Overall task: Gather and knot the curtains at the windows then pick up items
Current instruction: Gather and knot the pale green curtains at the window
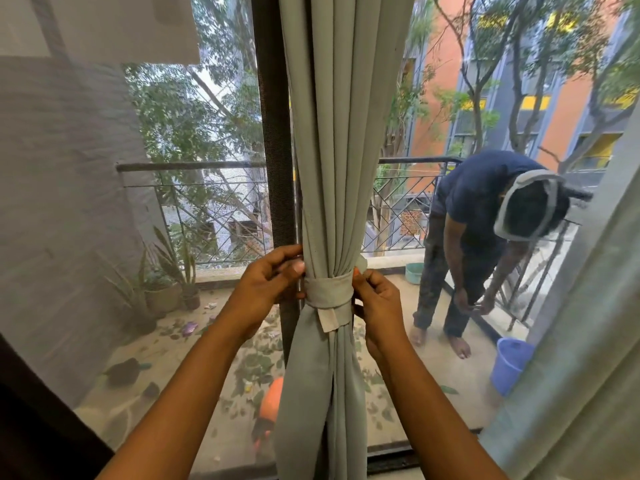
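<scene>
Window frame (273, 133): a dark upright just behind the left grip. We judge that knuckles could knock it if the pull goes sideways.
Left hand (273, 282): its grip is clenched on the curtain (332, 133), pinching the left edge just above the band. We expect folds to spill out on this side if the pinch slackens first.
Curtain: gathered into one bundle between the two grips and flaring below them.
Tie band (329, 292): wrapped round the bundle, level with both grips. We cannot tell how tight it sits, and a loose wrap would slide down.
Loose end (327, 318): a short tab hanging just below the grips. We think a stray tug here would undo the knot.
Right hand (375, 299): its grip pinches the band's right edge. Uneven pull against the left grip could twist the wrap.
Second curtain (588, 306): well right of both grips and not yet tied.
</scene>
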